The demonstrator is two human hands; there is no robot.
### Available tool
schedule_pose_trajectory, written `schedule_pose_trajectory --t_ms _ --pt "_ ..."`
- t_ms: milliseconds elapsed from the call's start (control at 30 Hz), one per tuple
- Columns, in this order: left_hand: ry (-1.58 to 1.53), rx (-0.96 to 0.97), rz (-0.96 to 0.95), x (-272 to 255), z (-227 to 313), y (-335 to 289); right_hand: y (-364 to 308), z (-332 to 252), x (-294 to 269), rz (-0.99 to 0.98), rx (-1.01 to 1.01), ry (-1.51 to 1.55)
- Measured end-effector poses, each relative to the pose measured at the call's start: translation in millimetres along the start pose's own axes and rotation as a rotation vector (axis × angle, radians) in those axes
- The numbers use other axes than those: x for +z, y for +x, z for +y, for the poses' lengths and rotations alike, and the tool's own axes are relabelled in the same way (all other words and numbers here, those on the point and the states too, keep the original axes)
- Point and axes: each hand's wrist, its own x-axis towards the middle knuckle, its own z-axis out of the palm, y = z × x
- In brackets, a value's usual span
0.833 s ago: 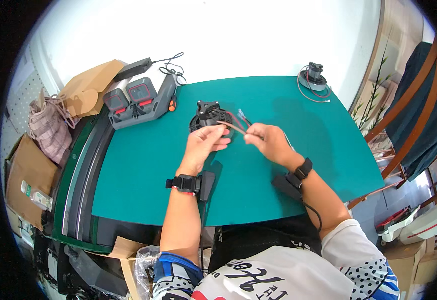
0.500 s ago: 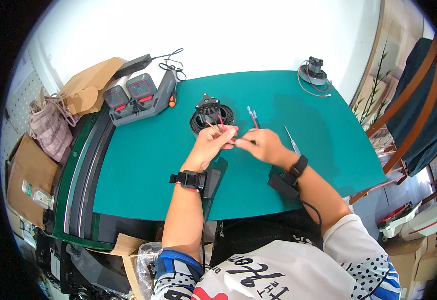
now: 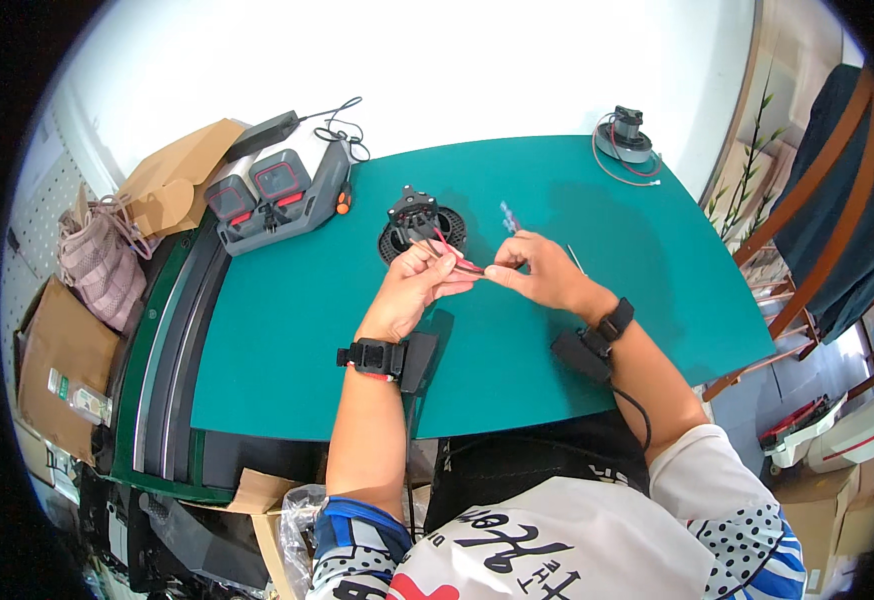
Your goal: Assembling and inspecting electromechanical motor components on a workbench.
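Thin wires (image 3: 470, 268), some reddish and some dark, run between my two hands over the green tabletop. My left hand (image 3: 412, 285) pinches them near the black device. That device, a round black ring with a bracket-like top (image 3: 415, 215), sits just beyond the hand, and a red wire comes down from it. My right hand (image 3: 549, 275) grips the wires farther along, with thumb and fingers together. Pale bluish connectors (image 3: 509, 215) stick out past its far side. Behind this hand lies a slim screwdriver-like tool (image 3: 577, 260), mostly hidden.
A grey charging station (image 3: 287, 210) with two battery packs stands at the far left, beside an open cardboard box (image 3: 179, 175). At the far right sits a second round device (image 3: 625, 140) with a looped wire. A wooden chair (image 3: 822, 225) stands past the right edge.
My right hand has shifted away from the left one and slightly farther out, baring more wire between them. The connectors moved along with it, and the slim tool is now more covered.
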Motion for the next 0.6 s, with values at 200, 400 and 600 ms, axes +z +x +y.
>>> schedule_pose_trajectory --t_ms 200,400,600 --pt "-0.002 -0.008 -0.078 -6 -3 1 -2 7 4 0.003 -0.031 -0.037" --pt "-0.053 -0.04 -0.193 -4 1 0 3 22 -25 0.581 -0.258 -0.531" --pt "-0.001 -0.036 -0.073 -9 1 -3 -2 31 -57 0.799 0.275 -0.233"
